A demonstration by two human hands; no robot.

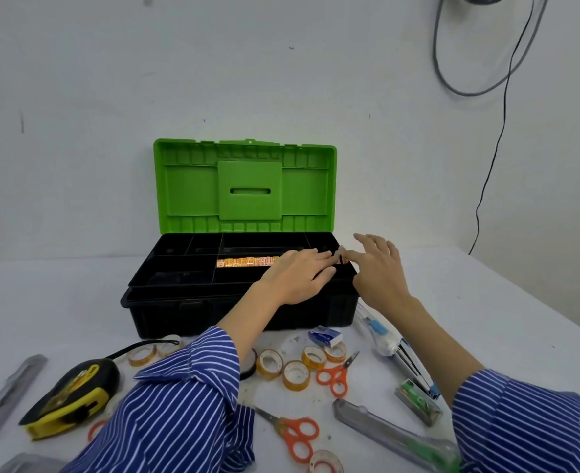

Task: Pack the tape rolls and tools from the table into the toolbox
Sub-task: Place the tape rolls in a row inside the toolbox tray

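My left hand lies palm down over the right end of the black divided tray that sits in the top of the black plastic toolbox with the raised green lid. Its fingers are stretched almost straight across the tray's right compartments, holding nothing that I can see. My right hand is just beside it at the toolbox's right rim, fingers spread and relaxed; the index fingertip and thumb come together near a small dark thing at the tray's edge, too small for me to tell what it is or whether I pinch it. A row of orange-and-yellow patterned tape rolls lies in the tray's middle compartment, its right end just under my left fingers.

The rest waits on the white table, nearer to me than both hands. Several clear tape rolls with orange cores stand between my forearms, close below the toolbox's front wall. A small pair of orange-handled scissors lies just right of them, and a larger orange-handled pair lies nearer me. A small blue-and-white staple box rests near the toolbox's front right corner. A grey utility knife lies under my right forearm, and a yellow-and-black tape measure lies left of my left sleeve.
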